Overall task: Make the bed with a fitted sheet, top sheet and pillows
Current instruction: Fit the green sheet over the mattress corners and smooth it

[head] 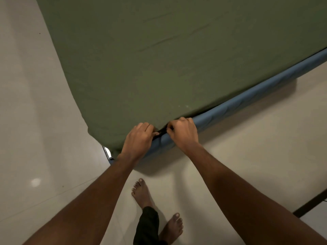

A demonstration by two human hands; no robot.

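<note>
No readable text anywhere.

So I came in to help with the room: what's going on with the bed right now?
A person stands at the bed's near edge, close to a corner. The left hand and the right hand both pinch the edge of the green sheet where it meets the blue mattress. The sheet lies spread over the top and covers the corner on the left, but to the right the mattress's side is bare.
</note>
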